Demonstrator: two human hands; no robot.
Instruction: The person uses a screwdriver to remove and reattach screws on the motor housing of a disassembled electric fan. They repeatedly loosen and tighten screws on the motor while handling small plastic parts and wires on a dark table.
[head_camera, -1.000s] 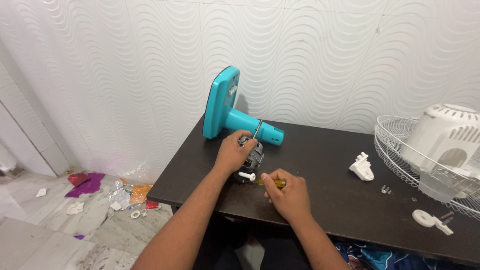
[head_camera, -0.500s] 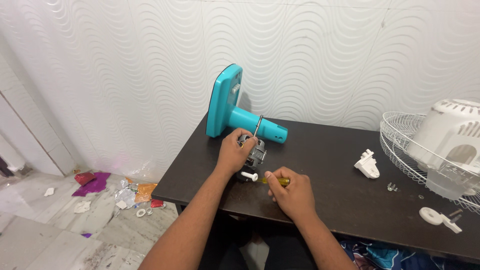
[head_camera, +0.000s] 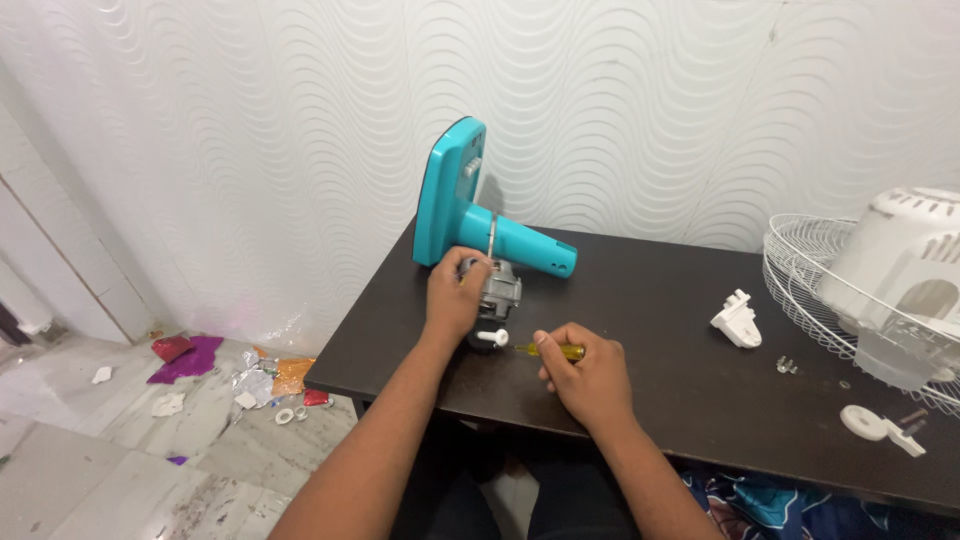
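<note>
Grey metal fan motor (head_camera: 497, 290) with white shaft knob lay on the dark bench (head_camera: 650, 300), just in front of the teal fan stand (head_camera: 470, 215). Left hand (head_camera: 452, 300) clasped the motor. Right hand (head_camera: 590, 380) gripped a yellow-handled screwdriver (head_camera: 550, 351), tip at the motor's knob. Motor sat near the bench's front-left edge; bare benchtop right of it up to the white bracket (head_camera: 738, 320) and wire fan guard (head_camera: 800, 270).

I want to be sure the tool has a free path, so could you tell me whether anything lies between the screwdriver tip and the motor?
Nothing visible does. The right hand holds the yellow screwdriver, its tip at the white part by the motor, which the left hand grips.
</note>
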